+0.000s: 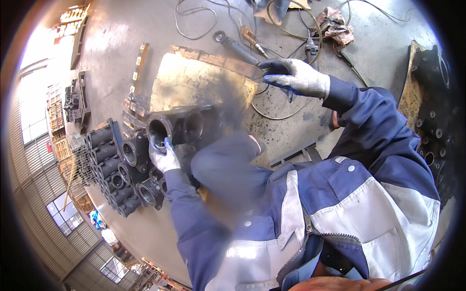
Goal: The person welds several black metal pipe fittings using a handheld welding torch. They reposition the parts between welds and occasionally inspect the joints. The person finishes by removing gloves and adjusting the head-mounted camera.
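Observation:
My left hand (164, 157), in a white glove with blue fingertips, grips the lower rim of a round opening in a black metal casting (174, 122). Its fingers reach into the bore and the thumb lies outside. The casting rests by the near edge of a stained board (189, 82); a blur hides its right part. Up and to the right, my right hand (295, 77) is raised over the floor in a similar glove, fingers apart and nothing clearly held. Beyond it lie an angle grinder (311, 49) and an air tool with an orange-brown handle (249, 35).
Several black castings (113, 163) stand stacked at the left, with more (431, 123) at the far right. Hoses (214, 22), a dark cylindrical tool (236, 47) and a crumpled rag (335, 27) lie on the floor. A slotted metal piece (295, 152) lies between my legs.

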The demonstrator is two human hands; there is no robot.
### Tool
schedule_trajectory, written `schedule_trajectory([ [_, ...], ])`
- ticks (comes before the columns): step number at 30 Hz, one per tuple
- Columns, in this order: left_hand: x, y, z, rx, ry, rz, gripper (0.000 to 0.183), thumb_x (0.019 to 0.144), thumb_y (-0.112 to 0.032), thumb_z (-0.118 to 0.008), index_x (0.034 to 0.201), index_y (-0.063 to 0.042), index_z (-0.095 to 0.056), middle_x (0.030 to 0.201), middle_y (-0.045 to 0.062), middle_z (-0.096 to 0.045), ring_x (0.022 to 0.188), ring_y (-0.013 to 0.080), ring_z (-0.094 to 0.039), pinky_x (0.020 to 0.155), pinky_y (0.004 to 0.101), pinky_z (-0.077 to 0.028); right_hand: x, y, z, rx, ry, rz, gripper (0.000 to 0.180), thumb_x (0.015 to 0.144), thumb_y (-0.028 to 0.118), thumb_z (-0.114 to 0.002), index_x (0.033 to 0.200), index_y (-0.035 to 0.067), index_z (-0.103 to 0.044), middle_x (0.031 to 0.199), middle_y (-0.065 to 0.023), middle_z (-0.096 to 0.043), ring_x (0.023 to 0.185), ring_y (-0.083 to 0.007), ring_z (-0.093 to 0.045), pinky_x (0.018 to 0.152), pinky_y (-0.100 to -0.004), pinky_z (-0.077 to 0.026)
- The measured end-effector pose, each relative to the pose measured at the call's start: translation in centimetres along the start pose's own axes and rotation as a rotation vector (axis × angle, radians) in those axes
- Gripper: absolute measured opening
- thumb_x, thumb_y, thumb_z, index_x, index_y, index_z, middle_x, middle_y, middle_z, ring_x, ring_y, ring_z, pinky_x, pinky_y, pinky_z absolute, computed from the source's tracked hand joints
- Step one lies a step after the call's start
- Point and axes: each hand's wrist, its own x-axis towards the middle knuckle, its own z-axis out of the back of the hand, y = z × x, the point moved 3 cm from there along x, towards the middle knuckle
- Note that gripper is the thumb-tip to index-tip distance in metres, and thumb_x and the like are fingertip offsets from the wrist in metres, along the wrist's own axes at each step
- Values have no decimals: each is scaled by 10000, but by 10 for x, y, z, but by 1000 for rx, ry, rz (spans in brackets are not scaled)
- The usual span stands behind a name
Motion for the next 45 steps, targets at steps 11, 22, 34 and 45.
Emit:
schedule_trajectory([
  [11, -92, -295, -49, -1440, 500, 948, 514, 1019, -473, -487, 1297, -45, -548, 1204, 96, -635, 1054, 236, -631, 931, 333, -522, -96, 34, -155, 585, -58, 224, 532, 1048, 268, -562, 1503, 26, -427, 1455, -104, -525, 1354, -198, -483, 1116, -319, -394],
  [22, -86, -192, -149, -1850, -46, 1590, 377, 1003, -512, -555, 886, -159, -619, 803, -19, -562, 785, 171, -596, 825, 371, -550, -153, 20, -154, 314, 39, 162, 665, 907, 246, -662, 1500, 47, -436, 1453, -106, -534, 1310, -224, -494, 1094, -335, -382],
  [34, 35, -125, -88, -803, -120, 823, 464, 1060, -455, -422, 1251, -40, -500, 1147, 115, -593, 963, 237, -588, 880, 388, -545, -131, -83, -45, -815, -327, 374, 1047, 598, 44, -829, 1543, 108, -381, 1538, -150, -460, 1404, -375, -428, 1193, -441, -333],
  [45, 36, -264, -109, -1602, 238, 768, 553, 1039, -549, -357, 1293, -107, -572, 1149, 133, -655, 1050, 329, -642, 936, 513, -535, 74, 94, -14, -918, -596, 461, 809, 782, 229, -775, 1509, 211, -422, 1325, -191, -595, 1246, -297, -564, 1029, -406, -480],
])
